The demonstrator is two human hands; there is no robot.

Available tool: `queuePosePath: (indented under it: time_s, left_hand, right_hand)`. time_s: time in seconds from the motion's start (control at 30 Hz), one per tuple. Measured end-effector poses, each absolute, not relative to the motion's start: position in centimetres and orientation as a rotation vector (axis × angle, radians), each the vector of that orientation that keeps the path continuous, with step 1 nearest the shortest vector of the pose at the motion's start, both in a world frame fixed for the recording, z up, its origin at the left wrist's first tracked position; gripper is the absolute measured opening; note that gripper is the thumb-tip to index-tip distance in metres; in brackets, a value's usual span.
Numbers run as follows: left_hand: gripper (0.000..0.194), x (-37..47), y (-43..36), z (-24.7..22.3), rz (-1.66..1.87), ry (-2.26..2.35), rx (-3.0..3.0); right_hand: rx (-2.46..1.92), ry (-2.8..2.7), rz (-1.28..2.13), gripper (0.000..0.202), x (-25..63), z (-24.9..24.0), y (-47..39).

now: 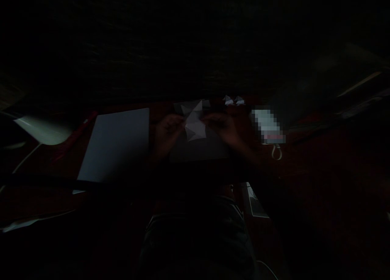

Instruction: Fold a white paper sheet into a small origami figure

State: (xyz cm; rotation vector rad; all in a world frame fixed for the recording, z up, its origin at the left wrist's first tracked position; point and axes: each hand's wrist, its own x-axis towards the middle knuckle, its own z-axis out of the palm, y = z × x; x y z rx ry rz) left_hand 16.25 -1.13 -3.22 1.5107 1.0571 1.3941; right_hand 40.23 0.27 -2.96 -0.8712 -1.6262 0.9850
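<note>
A folded white paper piece (195,123) with pointed corners is held up in the middle of the dim view. My left hand (168,131) pinches its left side, fingers bent together. From the other side, the fingertips of my right hand (224,127) close on its right edge. Beneath both hands lies a greyish flat sheet or mat (199,152). Two small folded paper pieces (234,100) stand beyond my right hand, near the back of the table. Darkness hides the finer folds and much of my fingers.
A large white sheet or flat panel (122,142) lies left of my hands, with a red strip-like object (76,134) beside it. Far left is a pale, rounded object (45,129) with a cord. At right lies a blurred-out pale item (266,124) with a loop (277,153).
</note>
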Motion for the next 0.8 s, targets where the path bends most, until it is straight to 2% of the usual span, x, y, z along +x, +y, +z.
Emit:
queuePosePath:
  time_s: [0.13,0.27,0.37,0.7,0.8]
  left_hand:
    - [0.04,16.3,-0.8,-3.4,1.351,1.047,1.394]
    - [0.055,16.6,-0.7,-3.6,1.255,0.928,1.2]
    - [0.052,16.9,-1.0,-3.7,1.157,0.924,1.137]
    - [0.044,17.1,-1.9,-3.2,1.199,1.035,1.355]
    - [0.037,17.0,-1.6,-3.3,1.22,1.064,1.396]
  right_hand:
    - [-0.868,-1.644,0.985,0.025,39.8,-3.2,0.4]
    - [-0.896,-1.588,1.013,0.05,39.7,-3.3,0.4]
    - [-0.916,-1.559,1.04,0.064,39.8,-3.2,0.4]
    - [-1.016,-1.534,1.161,0.065,39.5,-3.3,0.5]
    - [-0.96,-1.54,1.14,0.056,39.4,-3.4,0.5]
